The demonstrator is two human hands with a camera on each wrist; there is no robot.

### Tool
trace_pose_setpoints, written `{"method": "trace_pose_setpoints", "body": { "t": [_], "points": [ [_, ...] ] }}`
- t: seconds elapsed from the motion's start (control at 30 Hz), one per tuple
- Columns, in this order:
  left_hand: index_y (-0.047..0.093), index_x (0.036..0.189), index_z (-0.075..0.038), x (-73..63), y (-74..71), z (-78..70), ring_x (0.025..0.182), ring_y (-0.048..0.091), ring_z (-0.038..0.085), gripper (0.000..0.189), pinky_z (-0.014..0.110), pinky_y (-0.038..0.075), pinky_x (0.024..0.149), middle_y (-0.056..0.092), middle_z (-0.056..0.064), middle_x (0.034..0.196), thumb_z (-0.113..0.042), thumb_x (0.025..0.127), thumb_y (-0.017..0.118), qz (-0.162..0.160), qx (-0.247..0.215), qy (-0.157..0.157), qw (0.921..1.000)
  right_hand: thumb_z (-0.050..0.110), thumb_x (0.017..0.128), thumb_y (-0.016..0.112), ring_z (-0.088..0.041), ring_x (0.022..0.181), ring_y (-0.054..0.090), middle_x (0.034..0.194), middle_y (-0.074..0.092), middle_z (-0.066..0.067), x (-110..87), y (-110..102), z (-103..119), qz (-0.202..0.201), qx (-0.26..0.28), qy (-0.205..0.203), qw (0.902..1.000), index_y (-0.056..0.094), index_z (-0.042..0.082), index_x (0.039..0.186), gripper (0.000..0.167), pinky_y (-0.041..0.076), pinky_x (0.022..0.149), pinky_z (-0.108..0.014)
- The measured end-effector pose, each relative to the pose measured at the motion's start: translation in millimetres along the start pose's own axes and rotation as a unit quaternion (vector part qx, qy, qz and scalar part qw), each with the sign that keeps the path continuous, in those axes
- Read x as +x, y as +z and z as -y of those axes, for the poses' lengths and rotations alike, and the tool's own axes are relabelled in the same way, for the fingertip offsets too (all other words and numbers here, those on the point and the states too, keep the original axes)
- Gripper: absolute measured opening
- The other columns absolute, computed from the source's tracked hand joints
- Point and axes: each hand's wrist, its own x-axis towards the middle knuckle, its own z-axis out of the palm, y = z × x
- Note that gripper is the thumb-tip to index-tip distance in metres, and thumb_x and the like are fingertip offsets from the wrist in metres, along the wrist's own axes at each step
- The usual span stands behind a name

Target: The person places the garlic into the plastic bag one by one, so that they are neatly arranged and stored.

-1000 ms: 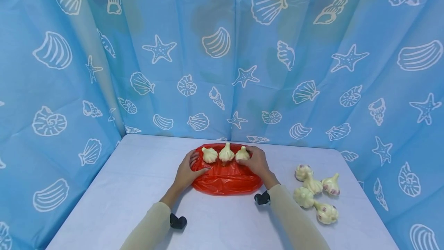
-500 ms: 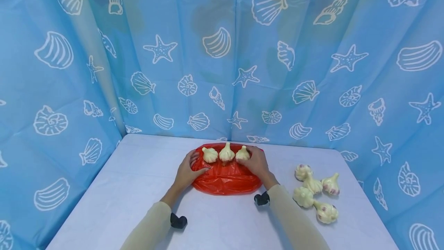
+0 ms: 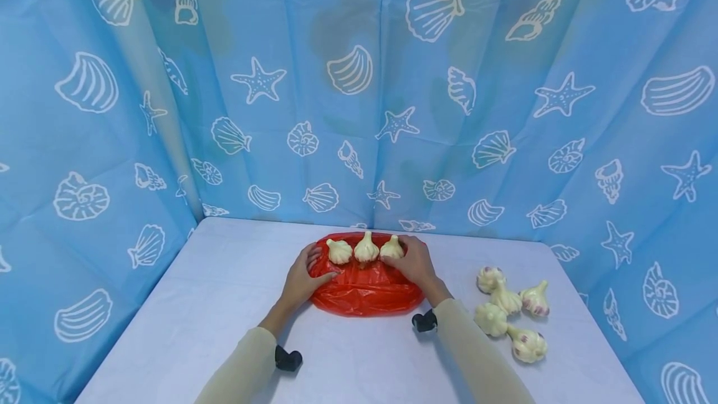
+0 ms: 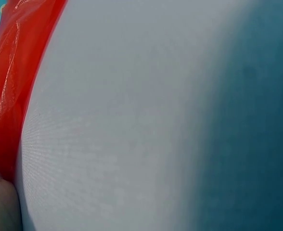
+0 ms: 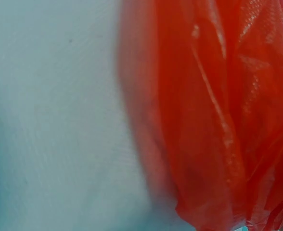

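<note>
A red plastic bag (image 3: pixel 367 298) lies spread on the white table, with three pale garlic bulbs in a row on it. The left garlic bulb (image 3: pixel 339 252) and the middle garlic bulb (image 3: pixel 367 248) stand with stems up. My left hand (image 3: pixel 300 276) holds the bag's left side, thumb on top and fingers along the edge. At the other end, my right hand (image 3: pixel 415 262) has thumb and fingers around the right garlic bulb (image 3: pixel 392 248) and partly hides it. In both wrist views the red bag (image 4: pixel 16 77) fills one side; the right wrist view shows its folds (image 5: pixel 204 106).
Several more garlic bulbs (image 3: pixel 507 299) lie in a loose cluster on the right of the table (image 3: pixel 348 366), beyond the right forearm. Blue shell-print curtains (image 3: pixel 359 111) stand behind the table and at both sides. Black wrist mounts (image 3: pixel 288 358) sit below each wrist.
</note>
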Motion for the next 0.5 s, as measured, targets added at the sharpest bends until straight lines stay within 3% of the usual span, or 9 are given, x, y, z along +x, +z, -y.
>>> {"method": "trace_pose_setpoints", "body": {
  "t": [0.27,0.5],
  "points": [
    [0.035,0.148,-0.015,0.1,0.5,-1.1,0.13,0.048,0.024,0.091,0.045,0.047,0.099,0.051,0.003,0.14,-0.033,0.075,0.085,0.001,0.002,-0.001,1.0,0.029,0.073,0.087,-0.025,0.111,0.056,0.126,0.057,-0.003,-4.3,-4.1,2.2,0.006,0.023,0.011,0.9997,0.052,0.017,0.134,0.072,0.053,0.09,-0.047],
    [0.034,0.149,-0.014,0.2,-0.4,-0.9,0.13,0.048,0.026,0.091,0.045,0.047,0.098,0.05,0.004,0.14,-0.032,0.075,0.085,0.002,0.002,0.005,1.0,0.031,0.072,0.088,-0.029,0.113,0.056,0.128,0.057,-0.005,-3.3,-11.1,4.7,-0.012,0.006,-0.002,0.9999,0.054,0.017,0.132,0.071,0.056,0.084,-0.045]
  ]
}}
